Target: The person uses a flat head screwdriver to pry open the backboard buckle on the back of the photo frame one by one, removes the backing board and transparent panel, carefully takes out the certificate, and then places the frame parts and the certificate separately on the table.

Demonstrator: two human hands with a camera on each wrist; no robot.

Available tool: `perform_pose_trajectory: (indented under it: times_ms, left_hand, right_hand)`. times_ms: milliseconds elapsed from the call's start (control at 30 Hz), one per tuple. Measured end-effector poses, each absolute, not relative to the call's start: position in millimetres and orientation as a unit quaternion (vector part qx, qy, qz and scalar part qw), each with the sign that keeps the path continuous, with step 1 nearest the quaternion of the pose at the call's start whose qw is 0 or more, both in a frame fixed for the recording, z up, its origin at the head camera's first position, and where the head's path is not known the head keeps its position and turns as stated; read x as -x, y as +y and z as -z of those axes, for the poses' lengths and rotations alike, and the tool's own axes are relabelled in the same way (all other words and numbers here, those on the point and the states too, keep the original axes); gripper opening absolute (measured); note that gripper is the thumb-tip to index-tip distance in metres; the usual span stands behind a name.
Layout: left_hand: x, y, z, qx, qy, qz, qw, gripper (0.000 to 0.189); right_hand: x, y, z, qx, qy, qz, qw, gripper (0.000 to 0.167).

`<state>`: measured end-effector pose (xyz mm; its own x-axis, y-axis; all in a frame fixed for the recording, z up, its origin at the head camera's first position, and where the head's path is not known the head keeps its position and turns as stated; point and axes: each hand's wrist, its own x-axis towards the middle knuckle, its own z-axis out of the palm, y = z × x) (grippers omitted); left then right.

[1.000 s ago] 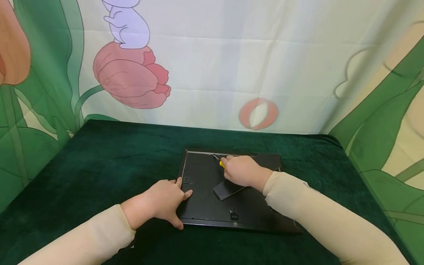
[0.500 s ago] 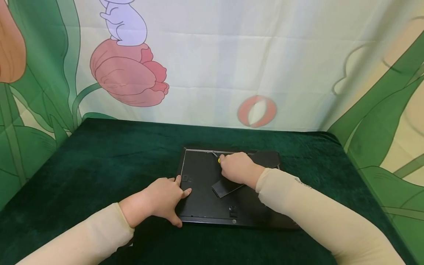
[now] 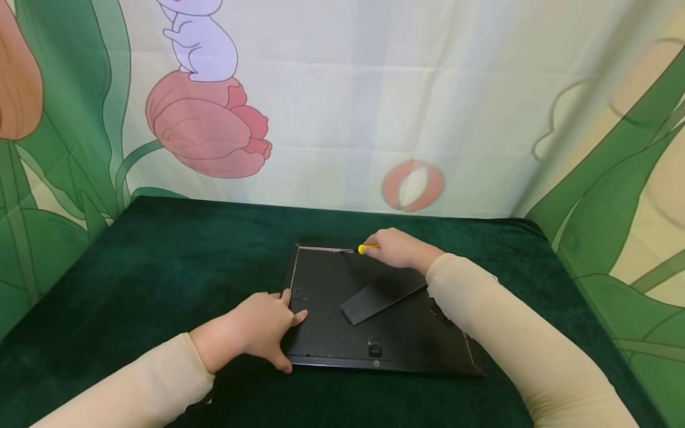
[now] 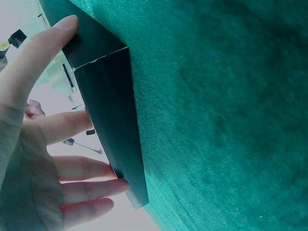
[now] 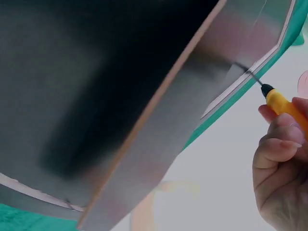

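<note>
Crosswise on the green-covered bench (image 3: 203, 249), the black frame (image 3: 332, 333) is laid flat, its long axis running left to right. Its left side is touched by the left hand (image 3: 262, 327), fingers spread apart; its far edge lies nearer the right hand (image 3: 398, 246), in whose grip the yellow-handled tool (image 3: 363, 249) is pinched, its thin shaft (image 5: 255, 78) directed left, nearly along that edge.

The right grip (image 3: 396, 246) has moved out to the picture frame's (image 3: 332, 342) far edge; its yellow-handled tool (image 3: 362, 249), slanted before, now lies nearly along that edge, uncovering more stand leg (image 3: 377, 299).
</note>
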<state>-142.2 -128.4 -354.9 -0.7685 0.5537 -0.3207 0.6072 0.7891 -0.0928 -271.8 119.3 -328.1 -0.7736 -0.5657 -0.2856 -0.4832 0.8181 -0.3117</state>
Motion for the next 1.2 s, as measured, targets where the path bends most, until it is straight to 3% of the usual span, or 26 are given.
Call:
perform_pose_trajectory:
  times_ms: [367,633,900,1067,1200]
  left_hand:
    - [143,-130,356,-0.310,0.935,0.093,0.147,0.090]
    - [143,-131,355,-0.312,0.934,0.097,0.141,0.090]
    - [142,-131,355,-0.311,0.935,0.098,0.139,0.089]
    - [142,-130,356,-0.315,0.935,0.090,0.138,0.088]
    - [140,-130,357,-0.308,0.937,0.089,0.138,0.088]
  right_hand:
    - [282,133,333,0.201,0.922,0.240,0.231,0.035]
    - [286,133,335,0.085,0.880,0.378,0.276,0.035]
    - [285,132,335,0.009,0.851,0.447,0.276,0.037]
    - [285,134,337,-0.005,0.846,0.458,0.272,0.037]
    - [285,139,339,0.039,0.864,0.419,0.277,0.039]
